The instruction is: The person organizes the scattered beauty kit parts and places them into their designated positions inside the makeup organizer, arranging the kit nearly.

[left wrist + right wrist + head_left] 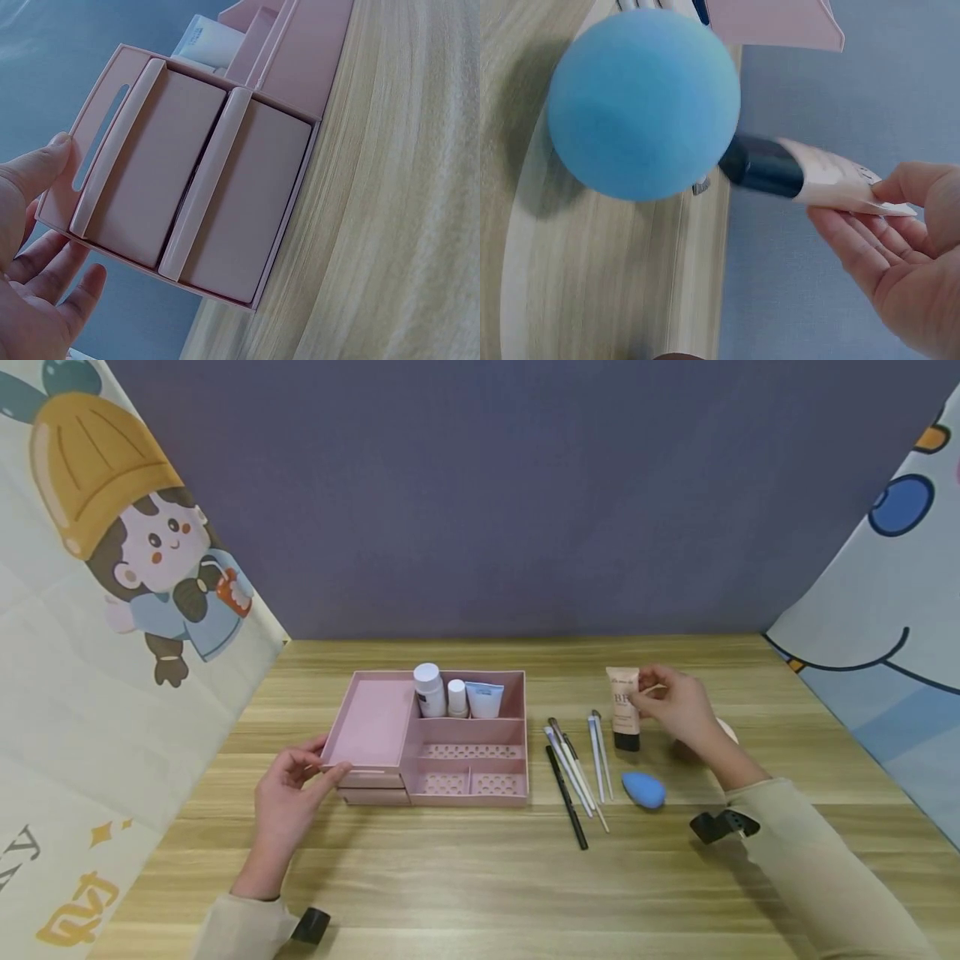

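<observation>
My left hand (288,793) grips the front left corner of a pink desktop organizer (375,714), thumb at the front and fingers along the side. In the left wrist view, two drawers with lip handles show on its front (157,165). A white bottle (430,692), a small white-capped bottle (457,698) and a light blue tube (485,700) stand in its back compartment. Between thumb and fingers, my right hand (678,706) pinches a beige BB cream tube (624,702), its black cap pointing down. In the right wrist view, a blue makeup sponge (645,105) overlaps the cap.
Several makeup brushes (576,768) and a black pencil (566,797) lie right of the organizer. The blue sponge (643,790) sits on the wooden table (450,885) nearer me. A pale round item (727,731) is partly hidden behind my right wrist. A grey-blue panel (480,502) rises behind the table.
</observation>
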A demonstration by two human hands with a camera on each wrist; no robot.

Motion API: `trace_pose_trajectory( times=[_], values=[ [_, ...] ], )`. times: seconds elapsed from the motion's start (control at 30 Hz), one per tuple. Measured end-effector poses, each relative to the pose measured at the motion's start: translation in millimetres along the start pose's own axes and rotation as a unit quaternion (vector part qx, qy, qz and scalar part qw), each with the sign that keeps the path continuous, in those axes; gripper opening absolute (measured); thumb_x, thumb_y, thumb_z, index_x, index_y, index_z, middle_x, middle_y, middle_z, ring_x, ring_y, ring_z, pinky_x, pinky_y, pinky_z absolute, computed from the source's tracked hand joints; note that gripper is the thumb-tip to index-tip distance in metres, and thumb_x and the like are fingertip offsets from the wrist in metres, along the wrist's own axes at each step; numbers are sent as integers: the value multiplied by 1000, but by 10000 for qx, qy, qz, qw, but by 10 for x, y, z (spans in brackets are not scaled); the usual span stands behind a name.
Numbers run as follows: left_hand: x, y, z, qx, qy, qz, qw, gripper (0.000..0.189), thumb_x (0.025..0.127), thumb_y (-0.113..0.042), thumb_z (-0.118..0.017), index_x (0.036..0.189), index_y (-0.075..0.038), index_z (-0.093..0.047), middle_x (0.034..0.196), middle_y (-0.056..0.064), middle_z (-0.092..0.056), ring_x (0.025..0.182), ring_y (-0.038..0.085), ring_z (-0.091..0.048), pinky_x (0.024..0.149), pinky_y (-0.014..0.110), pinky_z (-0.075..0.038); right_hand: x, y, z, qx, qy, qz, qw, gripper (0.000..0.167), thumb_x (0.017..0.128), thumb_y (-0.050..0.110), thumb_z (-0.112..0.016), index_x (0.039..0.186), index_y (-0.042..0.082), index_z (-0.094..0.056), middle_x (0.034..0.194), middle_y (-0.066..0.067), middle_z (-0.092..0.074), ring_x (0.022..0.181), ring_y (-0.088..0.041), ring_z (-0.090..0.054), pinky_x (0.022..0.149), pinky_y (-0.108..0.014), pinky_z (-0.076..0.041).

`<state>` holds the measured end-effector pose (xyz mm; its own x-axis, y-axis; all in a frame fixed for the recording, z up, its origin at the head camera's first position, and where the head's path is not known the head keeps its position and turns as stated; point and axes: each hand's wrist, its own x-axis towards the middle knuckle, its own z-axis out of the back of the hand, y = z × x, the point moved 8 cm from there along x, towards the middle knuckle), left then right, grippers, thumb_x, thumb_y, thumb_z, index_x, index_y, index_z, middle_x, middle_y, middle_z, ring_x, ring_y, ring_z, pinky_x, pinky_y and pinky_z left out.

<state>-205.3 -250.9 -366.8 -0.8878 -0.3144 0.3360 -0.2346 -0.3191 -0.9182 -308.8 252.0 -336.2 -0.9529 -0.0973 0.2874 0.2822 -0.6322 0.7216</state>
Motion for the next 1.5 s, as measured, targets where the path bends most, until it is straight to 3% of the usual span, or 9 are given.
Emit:
trace_pose_trajectory(
  times=[0.1, 0.2, 0.4, 0.57, 0.73, 0.9, 1.2, 1.37, 1.5],
  values=[
    [0, 3, 3, 0, -22, -31, 10000, 28, 79, 10, -79, 91, 11, -54, 118, 3, -67, 97, -5, -62, 82, 11, -51, -4, 31, 5, 377, -92, 158, 9991, 44, 90, -4, -68, 129, -11, -49, 99, -28, -63, 71, 4, -62, 58, -24, -59],
    [0, 4, 5, 13, -41, -64, 10000, 28, 79, 10, -79, 91, 11, -54, 117, 4, -67, 97, -5, -62, 81, 10, -51, -3, 58, 12, 593, -196, 312, 9976, 51, 90, -7, -67, 136, -6, -46, 98, -29, -63, 70, 4, -62, 58, -25, -60],
    [-1, 11, 2, 27, -18, -48, 10000, 28, 80, 9, -78, 92, 11, -54, 120, 10, -66, 98, -5, -62, 82, 10, -51, 1, 134, 11, 544, -369, 443, 9969, 44, 91, -6, -66, 132, -7, -50, 95, -26, -62, 69, 2, -63, 60, -29, -61],
    [0, 13, 0, 46, -18, -23, 10000, 28, 80, 9, -79, 92, 11, -54, 122, 14, -66, 98, -5, -62, 82, 10, -50, 10, 194, 8, 835, -572, 666, 9926, 41, 91, -8, -64, 130, -9, -51, 95, -26, -61, 70, 4, -64, 61, -23, -60],
    [3, 8, 2, 23, -41, -63, 10000, 28, 79, 10, -79, 92, 11, -54, 119, 9, -67, 97, -4, -62, 82, 11, -51, 15, 256, -19, 1533, -739, 834, 9819, 40, 91, -14, -61, 129, -12, -49, 95, -24, -60, 74, 1, -66, 65, -23, -60],
    [6, 13, 2, 17, -39, -18, 10000, 28, 80, 9, -79, 92, 11, -54, 118, 5, -67, 97, -5, -62, 82, 11, -51, 30, 342, -77, 2087, -788, 795, 9715, 39, 90, -17, -59, 127, -13, -47, 95, -10, -59, 76, -4, -68, 69, -30, -61],
    [-4, 26, 6, 39, -6, 65, 10000, 28, 80, 8, -79, 92, 11, -53, 120, 6, -67, 97, -5, -62, 82, 11, -51, 61, 519, -263, 2473, -769, 757, 9629, 36, 90, -21, -57, 122, -13, -44, 97, -13, -58, 75, -8, -67, 72, -31, -61],
    [-7, 28, 8, 87, 6, 46, 10000, 28, 80, 9, -78, 92, 11, -53, 123, 17, -66, 98, -4, -62, 83, 11, -51, 73, 650, -347, 2814, -864, 1080, 9496, 35, 86, -27, -56, 117, -16, -44, 93, -4, -59, 73, -8, -67, 69, -27, -61],
    [0, 30, 12, 134, -22, 14, 9999, 27, 79, 11, -78, 91, 10, -54, 122, 16, -66, 99, -3, -62, 84, 12, -51, 73, 773, -416, 3060, -780, 1442, 9378, 34, 84, -30, -54, 114, -17, -42, 93, 1, -61, 74, -8, -67, 71, -27, -61]
  ],
)
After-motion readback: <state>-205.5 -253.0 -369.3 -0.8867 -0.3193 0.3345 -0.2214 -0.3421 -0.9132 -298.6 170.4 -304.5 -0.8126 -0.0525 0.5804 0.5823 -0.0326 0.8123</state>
